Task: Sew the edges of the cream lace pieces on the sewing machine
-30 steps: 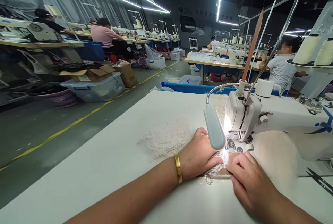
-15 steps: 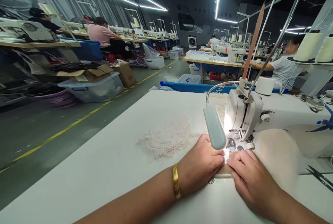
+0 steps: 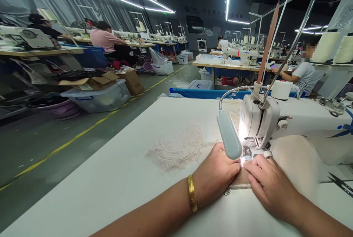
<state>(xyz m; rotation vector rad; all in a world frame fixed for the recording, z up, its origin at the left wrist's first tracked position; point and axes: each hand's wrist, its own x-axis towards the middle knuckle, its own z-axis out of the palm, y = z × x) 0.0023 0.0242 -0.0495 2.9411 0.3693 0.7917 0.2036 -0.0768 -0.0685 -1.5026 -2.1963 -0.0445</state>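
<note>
Left hand (image 3: 216,176) and right hand (image 3: 271,187) are resting, fingers (image 3: 234,169) curled; pinching cannot be confirmed. Lace (image 3: 179,148) is lying left of the fingers, the machine (image 3: 249,119) beyond. Feeding seems in hand, next requiring even guiding.

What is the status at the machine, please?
Left hand, right hand at the machine, grip unclear. Lace on table, left of hands. Lamp partly hides left hand.

Single view, taken from the wearer's head: faced forward and down, desk (image 3: 118,163) seen from just above, close. Machine (image 3: 303,119) framed near at right, floor (image 3: 27,141) at left, wall (image 3: 217,22) caught far behind.
</note>
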